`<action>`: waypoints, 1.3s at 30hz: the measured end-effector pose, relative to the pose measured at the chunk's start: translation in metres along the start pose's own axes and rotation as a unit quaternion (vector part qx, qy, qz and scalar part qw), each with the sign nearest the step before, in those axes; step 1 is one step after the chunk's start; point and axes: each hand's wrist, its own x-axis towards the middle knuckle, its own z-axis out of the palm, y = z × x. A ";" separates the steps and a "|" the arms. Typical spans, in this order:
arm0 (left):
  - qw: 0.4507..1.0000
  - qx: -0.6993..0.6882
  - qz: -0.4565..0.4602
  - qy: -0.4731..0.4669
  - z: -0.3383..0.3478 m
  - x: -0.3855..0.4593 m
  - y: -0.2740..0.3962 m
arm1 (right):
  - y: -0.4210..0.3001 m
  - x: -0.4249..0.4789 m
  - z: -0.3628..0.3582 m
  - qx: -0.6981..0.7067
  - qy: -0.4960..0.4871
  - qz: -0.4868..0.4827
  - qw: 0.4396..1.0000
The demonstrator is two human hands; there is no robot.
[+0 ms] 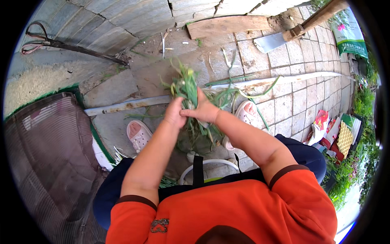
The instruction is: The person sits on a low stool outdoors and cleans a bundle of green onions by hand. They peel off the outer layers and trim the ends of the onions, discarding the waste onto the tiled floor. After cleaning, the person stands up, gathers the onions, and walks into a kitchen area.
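Note:
Both hands are closed around a bunch of long green leaves (190, 88), which look like scallion leaves, held above the ground between the feet. My left hand (175, 112) grips the bunch from its left side. From the right, my right hand (202, 109) wraps it, with the thumb reaching across to the left hand. The tips of the bunch point away from me and are slightly blurred. Beneath and beside the hands lies a loose heap of green leaves (199, 137), partly hidden by my hands and forearms. Pink clogs (140, 135) are on my feet on either side.
A pale metal strip (262, 82) crosses the paving. Ahead lie a wooden plank (228, 26) and a hoe (269, 42). Long metal tongs (82, 48) lean at the block wall. Corrugated sheeting (45, 152) stands left; discarded packaging (332, 134) is piled right.

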 end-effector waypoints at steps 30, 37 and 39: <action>0.998 -0.020 -0.059 0.002 0.034 0.001 -0.070 | 0.042 -0.034 -0.020 0.174 0.130 0.096 0.971; 0.983 0.081 0.033 -0.160 0.095 0.001 0.030 | -0.039 0.035 -0.102 -0.089 0.216 -0.069 0.970; 0.957 0.130 0.053 -0.254 0.118 -0.002 0.053 | -0.077 0.026 -0.132 0.019 0.191 -0.053 0.980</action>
